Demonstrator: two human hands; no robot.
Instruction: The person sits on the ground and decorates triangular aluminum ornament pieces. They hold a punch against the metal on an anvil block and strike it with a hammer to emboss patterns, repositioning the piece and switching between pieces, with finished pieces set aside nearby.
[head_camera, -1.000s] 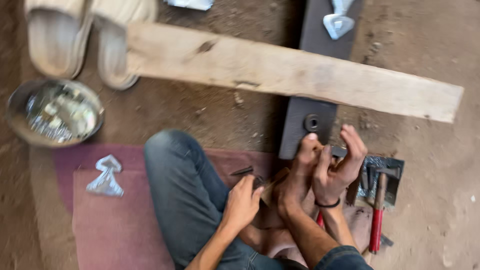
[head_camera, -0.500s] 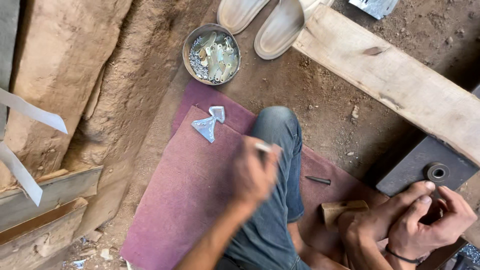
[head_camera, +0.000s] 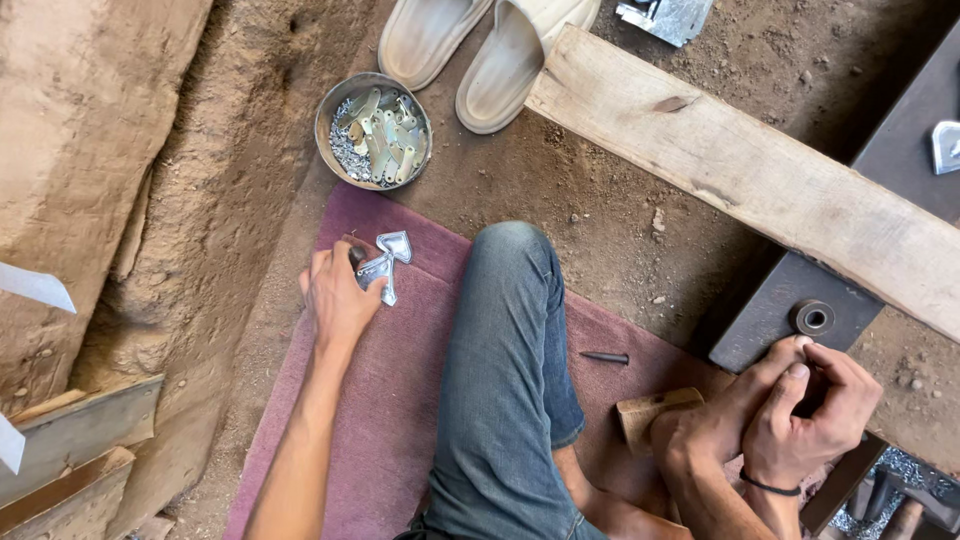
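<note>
Here, left hand on metal piece.

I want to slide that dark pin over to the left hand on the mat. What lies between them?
In the head view, the person's bent leg in blue jeans lies across the purple mat between the left hand and the dark pin.

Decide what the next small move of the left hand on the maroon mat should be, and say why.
Probably close the fingers on one of the shiny metal pieces and lift it. The left hand lies beside them with its fingertips touching them, yet the pieces lie flat on the maroon mat and none looks gripped.
</note>
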